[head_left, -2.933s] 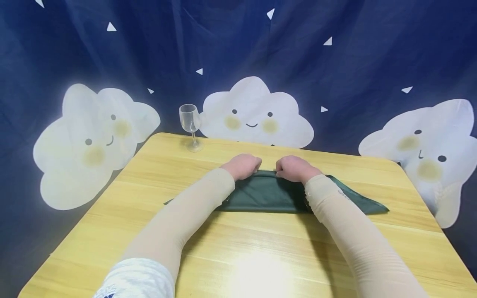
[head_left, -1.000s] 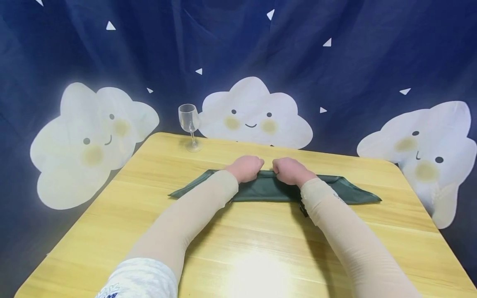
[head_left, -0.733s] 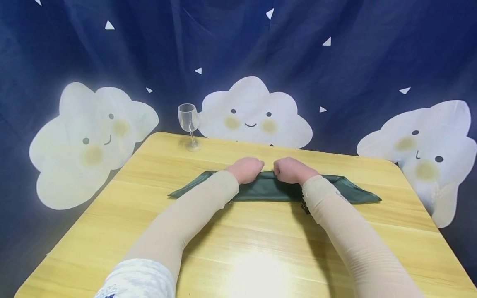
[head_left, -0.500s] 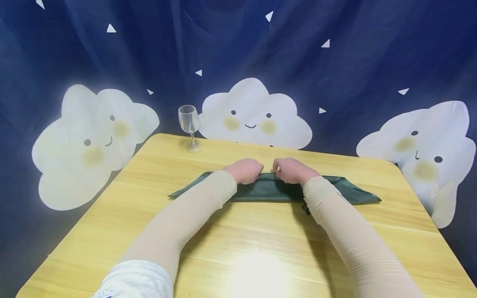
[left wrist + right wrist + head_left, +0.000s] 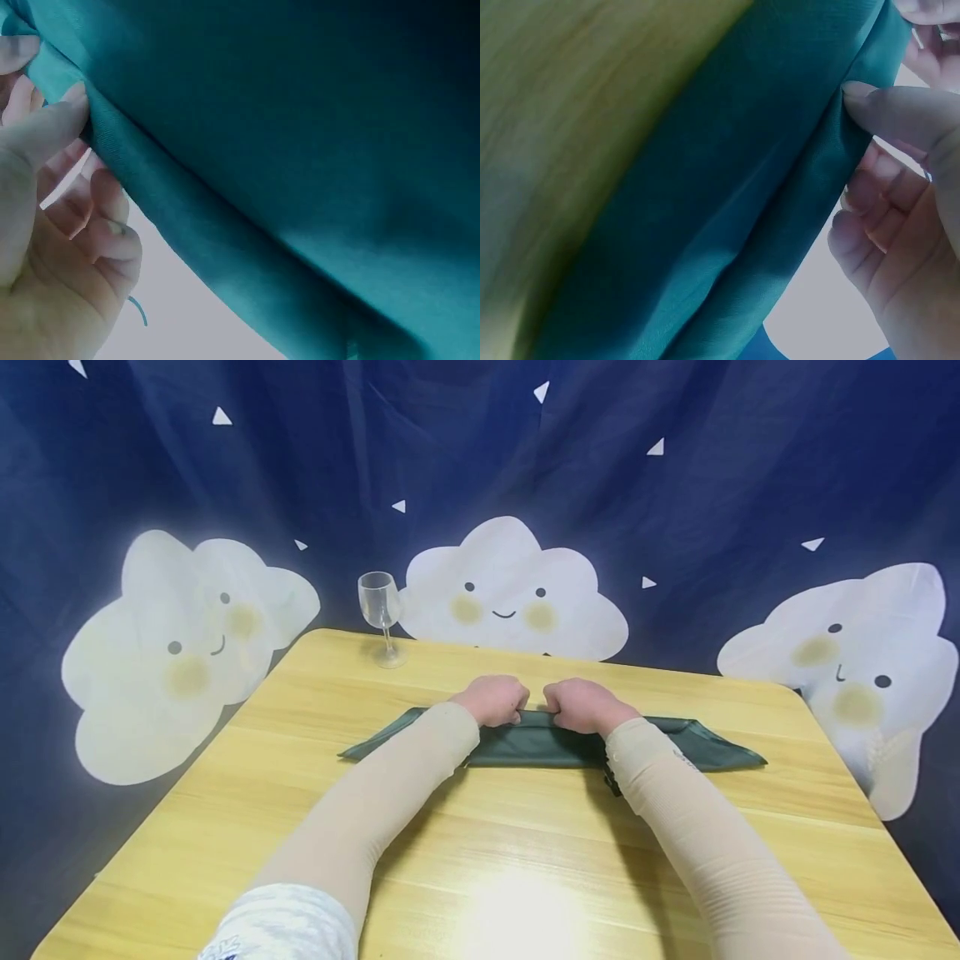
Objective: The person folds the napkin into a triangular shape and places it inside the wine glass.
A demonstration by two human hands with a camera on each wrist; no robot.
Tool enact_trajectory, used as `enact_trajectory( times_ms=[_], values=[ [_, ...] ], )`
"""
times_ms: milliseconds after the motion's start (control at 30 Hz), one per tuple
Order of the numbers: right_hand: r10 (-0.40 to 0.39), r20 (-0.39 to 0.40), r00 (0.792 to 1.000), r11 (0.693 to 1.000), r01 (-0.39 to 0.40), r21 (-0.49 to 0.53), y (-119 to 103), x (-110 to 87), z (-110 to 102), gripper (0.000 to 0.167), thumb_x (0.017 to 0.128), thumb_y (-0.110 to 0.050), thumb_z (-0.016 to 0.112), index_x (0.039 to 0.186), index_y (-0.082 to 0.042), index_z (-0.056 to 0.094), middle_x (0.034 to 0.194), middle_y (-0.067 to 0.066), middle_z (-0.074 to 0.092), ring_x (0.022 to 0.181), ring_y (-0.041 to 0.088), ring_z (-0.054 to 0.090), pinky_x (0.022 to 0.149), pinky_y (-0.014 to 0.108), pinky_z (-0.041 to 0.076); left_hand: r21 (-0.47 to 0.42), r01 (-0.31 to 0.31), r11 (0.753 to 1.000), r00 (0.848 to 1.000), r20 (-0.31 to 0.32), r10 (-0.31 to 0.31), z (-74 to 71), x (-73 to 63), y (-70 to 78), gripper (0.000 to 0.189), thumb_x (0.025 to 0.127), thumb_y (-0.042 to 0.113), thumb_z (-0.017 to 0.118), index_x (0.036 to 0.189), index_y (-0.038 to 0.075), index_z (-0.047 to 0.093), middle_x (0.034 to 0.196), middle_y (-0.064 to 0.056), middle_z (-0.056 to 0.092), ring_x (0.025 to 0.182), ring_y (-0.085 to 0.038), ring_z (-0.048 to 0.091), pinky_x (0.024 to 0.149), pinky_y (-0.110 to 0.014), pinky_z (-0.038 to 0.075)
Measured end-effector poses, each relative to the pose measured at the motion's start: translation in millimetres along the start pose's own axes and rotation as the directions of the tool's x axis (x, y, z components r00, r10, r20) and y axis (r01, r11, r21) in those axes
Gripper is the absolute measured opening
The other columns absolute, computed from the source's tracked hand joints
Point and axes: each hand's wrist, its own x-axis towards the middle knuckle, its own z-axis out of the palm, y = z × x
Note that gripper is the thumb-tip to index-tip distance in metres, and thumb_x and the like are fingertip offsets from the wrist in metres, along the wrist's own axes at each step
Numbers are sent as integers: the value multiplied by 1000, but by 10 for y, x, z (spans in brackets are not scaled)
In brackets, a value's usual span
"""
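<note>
The left hand [image 5: 493, 702] and right hand [image 5: 588, 705] — fingers [image 5: 112, 244] curled — pinch the folded far edge of the long dark-green fabric cloth [image 5: 536, 748] on the yellow wood-grain table [image 5: 442, 860]; uneven pulling could skew that fold.

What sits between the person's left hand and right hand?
Between the left hand and right hand runs a short stretch of green cloth, wooden tabletop beyond it; the head view shows this.

Beige sleeves [image 5: 360, 814], snug and wrinkled (dark lettering [image 5: 686, 761] marks the right one), meet a mottled grey-white sleeve [image 5: 288, 918] at left.
</note>
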Motion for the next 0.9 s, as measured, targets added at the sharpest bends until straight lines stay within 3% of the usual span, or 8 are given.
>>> enact_trajectory(
  times_ms=[167, 333, 467, 533, 700, 767, 900],
  values=[
    [-32, -23, 999, 999, 33, 16, 12, -16, 56, 31, 85, 4, 62, 74, -15, 40, 70, -1, 29, 66, 20, 33, 63, 34, 29, 112, -29, 993, 999, -30, 33, 38, 14, 75, 3, 96, 10, 62, 98, 12, 61, 89, -3, 62, 79, -19, 59, 68, -34, 52],
    [-40, -16, 999, 998, 40, 37, 35, -30, 77, 23, 83, 6, 62, 81, -13, 49, 80, 1, 43, 74, 22, 41, 71, 35, 37, 172, -25, 985, 998, -49, 34, 99, 34, 123, 15, 103, 9, 54, 115, 7, 61, 103, -9, 63, 90, -23, 63, 76, -36, 55],
    [-37, 20, 999, 997, 36, 64, 39, -31, 28, 11, 87, -1, 65, 84, -10, 59, 84, 3, 54, 77, 21, 48, 75, 37, 44, 185, -43, 982, 998, -41, 52, 92, 38, 115, 19, 107, 8, 46, 119, 6, 60, 108, -10, 63, 94, -24, 63, 79, -35, 55],
    [-31, 36, 999, 996, 28, 86, 34, -34, 0, 9, 90, -3, 63, 84, -9, 61, 82, 4, 56, 75, 22, 50, 74, 39, 44, 171, -62, 983, 997, -34, 69, 74, 28, 96, 18, 106, 5, 47, 117, 6, 61, 107, -10, 64, 94, -24, 63, 80, -35, 54],
    [25, 57, 998, 993, -32, 118, -4, -52, -19, 5, 93, -3, 63, 91, -8, 64, 88, 3, 62, 79, 21, 54, 78, 39, 47, 116, -117, 986, 993, 9, 116, 35, -31, 28, 5, 100, 9, 64, 104, 11, 64, 98, -5, 65, 90, -21, 62, 82, -34, 52],
    [43, 56, 998, 995, -48, 87, -23, -54, -9, 4, 92, -6, 66, 90, -9, 65, 88, 2, 63, 79, 21, 54, 77, 38, 47, 90, -132, 987, 991, 19, 131, 19, -55, 10, 3, 100, 12, 64, 97, 12, 63, 92, -3, 63, 84, -19, 59, 81, -33, 51],
    [74, 42, 996, 997, -74, -5, -58, -51, 17, 15, 92, -13, 70, 81, -13, 60, 81, 2, 57, 74, 22, 49, 69, 37, 43, 37, -133, 990, 991, 10, 132, -27, -95, 8, 18, 101, 10, 59, 84, 14, 60, 81, -1, 57, 75, -17, 49, 76, -31, 47]
  ],
)
